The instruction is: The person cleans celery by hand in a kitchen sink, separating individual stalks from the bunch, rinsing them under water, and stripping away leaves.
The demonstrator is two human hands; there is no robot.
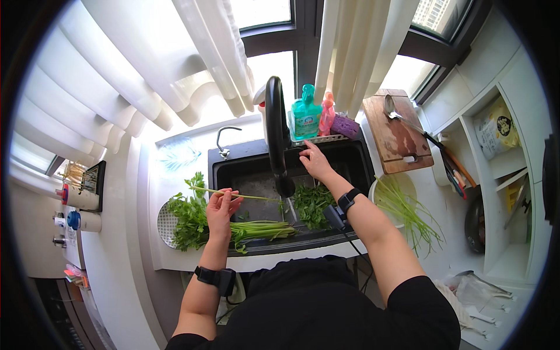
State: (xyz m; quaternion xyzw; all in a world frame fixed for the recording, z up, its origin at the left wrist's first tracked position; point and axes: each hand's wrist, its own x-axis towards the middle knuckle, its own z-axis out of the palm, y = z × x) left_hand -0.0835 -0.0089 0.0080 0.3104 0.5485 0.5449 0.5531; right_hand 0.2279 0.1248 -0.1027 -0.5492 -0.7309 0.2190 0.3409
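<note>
My left hand pinches a thin, bare celery stalk, which reaches over the black sink towards the tap. Below that hand lies a bunch of leafy celery, its leaves on a patterned round plate and its stems across the sink's front left. My right hand is at the sink's back edge, just right of the black tap. Its fingers are apart and nothing shows in them. Plucked green leaves are heaped in the sink under my right forearm.
Bare stalks stick out of a pale bowl right of the sink. Behind it are a green bottle, a pink bottle and a purple sponge. A wooden cutting board with a metal spoon stands back right.
</note>
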